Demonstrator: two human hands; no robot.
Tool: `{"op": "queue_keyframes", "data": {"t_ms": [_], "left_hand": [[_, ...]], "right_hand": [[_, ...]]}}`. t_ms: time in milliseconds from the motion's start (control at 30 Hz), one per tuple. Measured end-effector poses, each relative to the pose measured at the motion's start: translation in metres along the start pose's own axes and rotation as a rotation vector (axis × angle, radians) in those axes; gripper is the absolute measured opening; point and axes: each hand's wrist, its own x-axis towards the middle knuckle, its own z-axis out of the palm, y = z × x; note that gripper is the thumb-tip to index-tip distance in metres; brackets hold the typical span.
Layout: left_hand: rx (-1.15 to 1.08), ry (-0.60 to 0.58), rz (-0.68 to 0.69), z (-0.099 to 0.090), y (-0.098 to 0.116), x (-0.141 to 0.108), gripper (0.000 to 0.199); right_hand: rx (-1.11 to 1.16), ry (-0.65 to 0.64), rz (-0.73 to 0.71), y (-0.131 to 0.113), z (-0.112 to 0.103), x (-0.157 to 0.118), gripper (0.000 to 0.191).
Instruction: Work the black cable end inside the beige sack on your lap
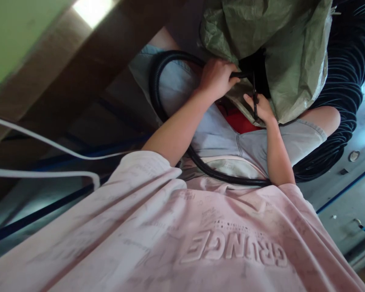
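Note:
A black corrugated hose [158, 81] loops over my lap and across my waist. Near its end, my left hand [218, 78] is wrapped round it above the sack's mouth. My right hand [261, 108] is closed on the handles of dark scissors [254, 97], whose blades point up at the hose end beyond my left fingers. Whether the blades touch the hose is too small to tell. The olive woven sack [295, 52] lies open between my legs, its inside dark.
A big coil of black tubing [342, 89] lies beyond my right knee. Something red [241, 121] shows below the sack. White cables [48, 173] and a brown beam [88, 69] are on the left. Blue straps [346, 188] cross the floor at right.

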Motion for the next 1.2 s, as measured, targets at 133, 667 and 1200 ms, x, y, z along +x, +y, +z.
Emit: {"op": "queue_keyframes", "data": {"t_ms": [133, 667, 1200], "left_hand": [[0.057, -0.070, 0.048, -0.001, 0.002, 0.001, 0.065], [0.026, -0.109, 0.084, -0.002, 0.007, -0.002, 0.065], [0.142, -0.124, 0.135, -0.004, 0.001, 0.004, 0.054]], "right_hand": [[0.002, 0.030, 0.023, 0.004, 0.000, 0.002, 0.069], [0.138, -0.047, 0.237, -0.020, -0.006, -0.006, 0.066], [0.152, -0.036, 0.309, -0.022, -0.005, -0.017, 0.056]]}}
